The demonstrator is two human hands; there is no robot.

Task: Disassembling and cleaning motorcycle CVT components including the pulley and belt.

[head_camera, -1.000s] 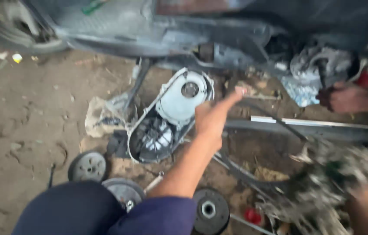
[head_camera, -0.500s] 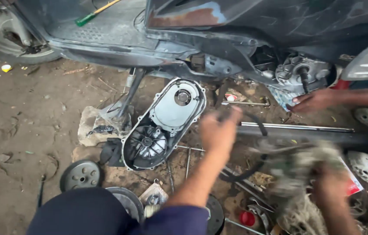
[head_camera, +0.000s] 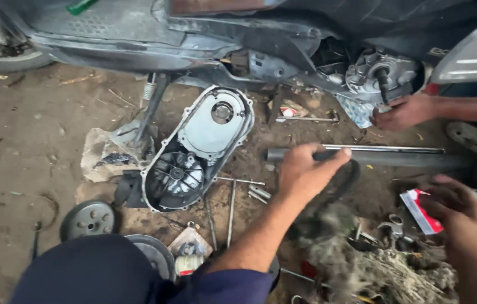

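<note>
Fingers of the left hand [head_camera: 306, 171] are curling around a black rubber belt [head_camera: 346, 179] on the dirt floor [head_camera: 18, 146]. On the near right, the right hand [head_camera: 464, 225] is blurry, so I cannot tell if it is gripping. The belt could be slipping loose or snagging on the long metal pipe [head_camera: 385, 155] just behind it. It is looking dark, thin and looped. Farther off, another person's hand [head_camera: 402, 112] is touching the scooter engine [head_camera: 379, 73].

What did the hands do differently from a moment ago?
The left hand came down from pointing and closed on a black rubber belt. The right hand lifted off the fuzzy rag pile. The grey engine cover stayed on the ground, and another person's hand stayed at the engine.
</note>
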